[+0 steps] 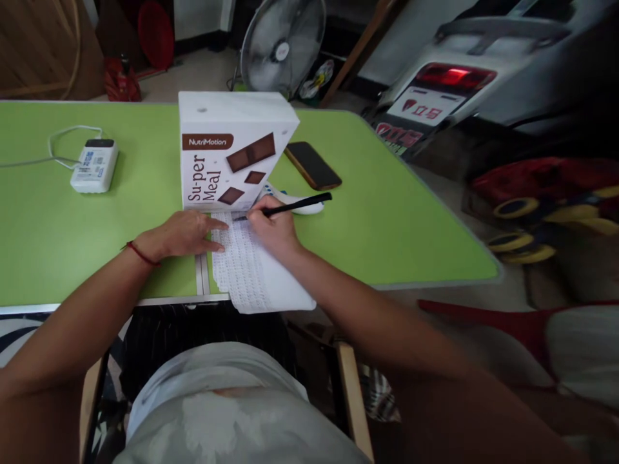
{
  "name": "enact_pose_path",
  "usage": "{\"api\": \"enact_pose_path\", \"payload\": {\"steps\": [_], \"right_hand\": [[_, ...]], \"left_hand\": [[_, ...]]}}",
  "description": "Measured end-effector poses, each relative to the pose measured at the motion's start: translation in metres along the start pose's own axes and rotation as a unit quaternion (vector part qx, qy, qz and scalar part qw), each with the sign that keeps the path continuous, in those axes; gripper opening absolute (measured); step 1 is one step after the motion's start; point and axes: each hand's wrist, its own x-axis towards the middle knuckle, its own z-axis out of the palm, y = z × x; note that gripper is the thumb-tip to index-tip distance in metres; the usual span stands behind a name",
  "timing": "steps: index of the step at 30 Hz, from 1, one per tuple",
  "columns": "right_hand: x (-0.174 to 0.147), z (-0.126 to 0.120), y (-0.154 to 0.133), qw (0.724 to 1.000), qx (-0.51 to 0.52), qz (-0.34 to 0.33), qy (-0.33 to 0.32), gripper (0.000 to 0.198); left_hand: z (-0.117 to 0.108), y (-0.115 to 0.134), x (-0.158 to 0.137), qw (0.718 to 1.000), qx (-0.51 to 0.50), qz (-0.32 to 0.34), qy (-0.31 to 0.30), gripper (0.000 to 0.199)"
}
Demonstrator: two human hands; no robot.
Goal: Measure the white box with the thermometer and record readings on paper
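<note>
A sheet of paper [251,277] covered in rows of small handwriting lies at the table's near edge, its lower end hanging past the edge. My right hand [275,229] grips a black pen [304,202], whose tip end is at the upper part of the sheet. On the paper's left border rests my left hand [191,233], index finger and thumb stretched apart, holding nothing. Just beyond both hands stands a white box [207,161] labelled "NutriMotion Su-per Meal". A white curved object [309,206] with blue marks lies behind the pen, partly hidden.
A phone [313,165] lies on the green table [396,238] right of the box. A white power bank [95,166] with a cable is at the left. Behind the table stand a fan [283,50] and a scooter [435,96] at the right.
</note>
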Motion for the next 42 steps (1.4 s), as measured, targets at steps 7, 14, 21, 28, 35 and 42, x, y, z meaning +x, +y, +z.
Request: {"api": "enact_pose_path", "payload": {"steps": [7,14,21,28,35,42], "right_hand": [[-0.005,0.003,0.003,0.996,0.07,0.051,-0.038,0.008],[-0.002,-0.008,0.0,0.987,0.054,0.067,-0.135,0.013],[-0.005,-0.009,0.006,0.992,0.089,0.036,-0.088,0.01],[-0.001,-0.011,0.002,0.989,0.094,0.034,-0.11,0.008],[0.001,-0.013,-0.007,0.983,0.09,0.061,-0.15,0.01],[0.002,-0.011,-0.006,0.98,0.101,0.075,-0.157,0.01]], "left_hand": [[0.006,0.001,-0.003,0.999,-0.007,0.001,0.039,0.042],[0.003,0.012,-0.002,0.999,-0.01,-0.029,-0.011,0.045],[-0.003,0.018,-0.005,0.999,0.022,-0.016,-0.023,0.029],[0.001,0.015,-0.003,0.999,0.033,-0.003,0.007,0.028],[-0.001,0.004,0.0,0.998,-0.058,-0.018,0.003,0.042],[0.002,0.002,-0.001,0.999,-0.038,-0.004,0.033,0.038]]}}
